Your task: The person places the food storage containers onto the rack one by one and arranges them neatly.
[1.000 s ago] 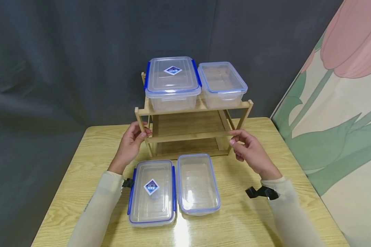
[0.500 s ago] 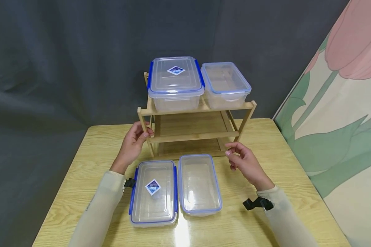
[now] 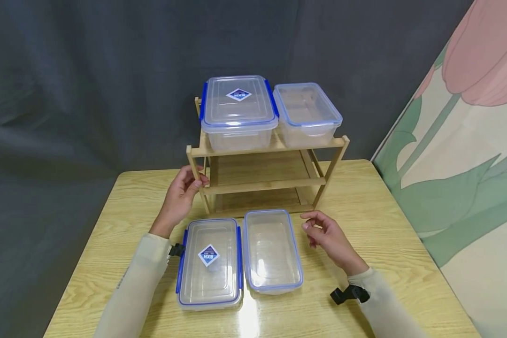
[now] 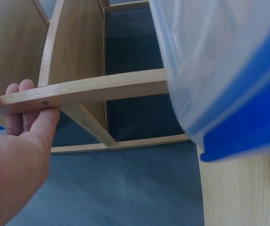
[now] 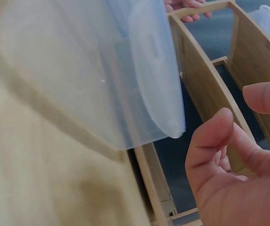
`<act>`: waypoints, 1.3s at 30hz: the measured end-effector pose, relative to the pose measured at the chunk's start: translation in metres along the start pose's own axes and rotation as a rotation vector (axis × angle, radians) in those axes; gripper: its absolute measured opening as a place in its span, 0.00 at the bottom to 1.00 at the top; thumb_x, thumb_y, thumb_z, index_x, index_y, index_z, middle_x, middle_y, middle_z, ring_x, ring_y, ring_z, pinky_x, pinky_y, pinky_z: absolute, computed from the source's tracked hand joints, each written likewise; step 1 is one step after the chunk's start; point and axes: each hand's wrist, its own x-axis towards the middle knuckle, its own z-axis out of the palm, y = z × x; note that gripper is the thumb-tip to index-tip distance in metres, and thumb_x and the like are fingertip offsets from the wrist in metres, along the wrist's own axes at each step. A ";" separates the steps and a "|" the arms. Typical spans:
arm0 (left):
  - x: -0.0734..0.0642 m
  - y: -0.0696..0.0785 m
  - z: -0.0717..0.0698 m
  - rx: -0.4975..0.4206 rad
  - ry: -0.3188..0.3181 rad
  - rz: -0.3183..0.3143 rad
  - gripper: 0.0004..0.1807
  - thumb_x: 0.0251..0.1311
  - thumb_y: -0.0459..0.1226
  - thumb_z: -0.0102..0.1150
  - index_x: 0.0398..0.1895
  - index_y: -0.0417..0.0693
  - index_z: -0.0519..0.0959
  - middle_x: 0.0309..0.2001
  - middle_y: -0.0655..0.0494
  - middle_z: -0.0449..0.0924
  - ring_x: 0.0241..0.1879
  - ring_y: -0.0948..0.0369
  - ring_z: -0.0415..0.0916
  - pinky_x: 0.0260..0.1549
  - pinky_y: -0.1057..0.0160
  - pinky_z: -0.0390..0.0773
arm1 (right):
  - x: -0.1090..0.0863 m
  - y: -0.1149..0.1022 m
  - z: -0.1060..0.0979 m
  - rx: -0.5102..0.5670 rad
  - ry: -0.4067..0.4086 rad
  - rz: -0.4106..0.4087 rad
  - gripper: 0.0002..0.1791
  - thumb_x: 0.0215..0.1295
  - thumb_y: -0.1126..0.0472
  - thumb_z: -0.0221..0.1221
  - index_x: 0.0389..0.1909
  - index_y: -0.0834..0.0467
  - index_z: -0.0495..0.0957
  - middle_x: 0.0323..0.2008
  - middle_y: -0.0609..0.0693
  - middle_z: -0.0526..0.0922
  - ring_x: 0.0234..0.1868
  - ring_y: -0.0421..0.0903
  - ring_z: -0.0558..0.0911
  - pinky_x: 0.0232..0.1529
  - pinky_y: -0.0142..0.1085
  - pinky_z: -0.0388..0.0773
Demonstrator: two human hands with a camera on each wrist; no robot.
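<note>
A bamboo shelf rack (image 3: 262,185) with stacked tiers stands at the back of the table. My left hand (image 3: 179,199) grips its front left leg, thumb and fingers curled round the wood, as the left wrist view shows too. My right hand (image 3: 327,237) hovers with loosely bent fingers and holds nothing, just right of a clear food container (image 3: 272,251) with a pale blue rim. Left of that container lies another clear one (image 3: 209,281) with dark blue side clips and a diamond label. In the right wrist view the right hand (image 5: 248,165) appears beside the rack.
On the rack's top tier sit a large clip-lidded container (image 3: 241,112) and a smaller clear container (image 3: 308,112), side by side. A dark curtain (image 3: 152,84) hangs behind the wooden table (image 3: 110,244); a flower-patterned cloth (image 3: 469,164) borders it at right.
My right hand has left the rack's front right corner and come down toward the front container's right side. My left hand keeps its grip on the rack's left leg.
</note>
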 end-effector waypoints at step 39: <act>-0.001 -0.001 0.003 -0.011 0.013 0.011 0.18 0.83 0.31 0.44 0.70 0.35 0.67 0.53 0.38 0.79 0.52 0.65 0.80 0.57 0.74 0.79 | -0.052 0.034 0.023 0.092 -0.292 0.001 0.36 0.66 0.71 0.68 0.65 0.68 0.54 0.41 0.55 0.73 0.28 0.41 0.86 0.27 0.46 0.89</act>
